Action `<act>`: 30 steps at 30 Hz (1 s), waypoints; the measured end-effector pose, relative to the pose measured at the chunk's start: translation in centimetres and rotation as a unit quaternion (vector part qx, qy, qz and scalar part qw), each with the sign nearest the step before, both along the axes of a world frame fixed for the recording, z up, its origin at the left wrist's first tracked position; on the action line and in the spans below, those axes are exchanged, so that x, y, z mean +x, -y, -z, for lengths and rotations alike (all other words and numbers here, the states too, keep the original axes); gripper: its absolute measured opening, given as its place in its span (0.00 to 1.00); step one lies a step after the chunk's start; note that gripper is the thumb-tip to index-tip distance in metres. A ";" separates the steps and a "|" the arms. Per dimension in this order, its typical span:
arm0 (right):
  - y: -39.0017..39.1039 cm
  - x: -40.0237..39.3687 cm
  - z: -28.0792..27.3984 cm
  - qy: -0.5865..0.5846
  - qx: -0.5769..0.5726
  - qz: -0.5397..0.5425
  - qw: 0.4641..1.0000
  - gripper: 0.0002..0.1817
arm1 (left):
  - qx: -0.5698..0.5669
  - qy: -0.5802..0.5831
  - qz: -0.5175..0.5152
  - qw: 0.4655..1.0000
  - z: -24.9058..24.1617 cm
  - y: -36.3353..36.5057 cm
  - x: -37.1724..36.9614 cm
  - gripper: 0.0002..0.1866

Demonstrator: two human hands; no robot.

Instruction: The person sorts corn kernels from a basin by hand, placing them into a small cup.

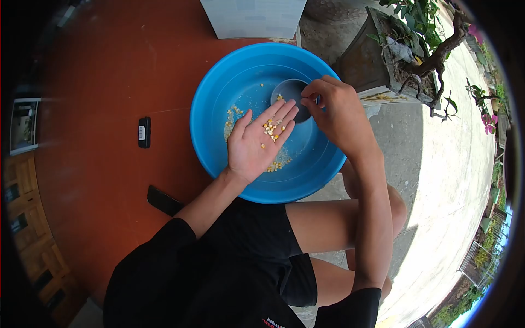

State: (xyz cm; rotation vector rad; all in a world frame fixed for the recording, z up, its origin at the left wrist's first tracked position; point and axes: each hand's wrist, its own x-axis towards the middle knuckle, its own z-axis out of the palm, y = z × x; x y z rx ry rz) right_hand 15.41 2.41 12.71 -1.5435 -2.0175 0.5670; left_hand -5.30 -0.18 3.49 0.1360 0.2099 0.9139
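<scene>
My left hand (254,145) is palm up over the blue basin (199,126), its fingers stretched out, with several yellow and whitish kernels (269,128) lying loose on the palm and fingers. To its right, my right hand (333,109) is held over a round grey bowl (290,90) inside the basin. Its thumb and forefinger are pinched together; anything between them is too small to make out. More kernels (231,117) and fine pale bits lie on the basin floor, left of and below my left hand.
A small black object with a white label (144,132) and a dark phone-like object (164,201) lie on the red floor (98,109). Behind the basin stands a pale box (254,19). A planter (372,54) with a branching plant is at the upper right.
</scene>
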 end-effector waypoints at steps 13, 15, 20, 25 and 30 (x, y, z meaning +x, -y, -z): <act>1.2 -2.7 1.6 0.126 -0.064 -0.087 0.986 0.05 | 0.002 -0.051 -0.024 0.998 0.6 0.1 0.1 0.43; 1.0 -2.6 1.9 0.122 -0.049 -0.083 0.988 0.06 | 0.003 -0.053 -0.019 0.998 0.8 0.0 0.1 0.43; 0.3 -1.7 0.5 0.126 -0.032 -0.023 0.991 0.07 | 0.012 -0.048 -0.011 0.999 0.7 -0.2 0.1 0.44; 0.4 -0.2 0.8 0.068 -0.009 -0.002 0.998 0.09 | 0.029 -0.047 -0.002 0.998 0.1 -0.1 0.2 0.45; 0.8 -2.0 1.1 0.006 -0.097 -0.103 0.990 0.12 | 0.001 -0.018 0.017 1.000 0.8 0.0 0.1 0.38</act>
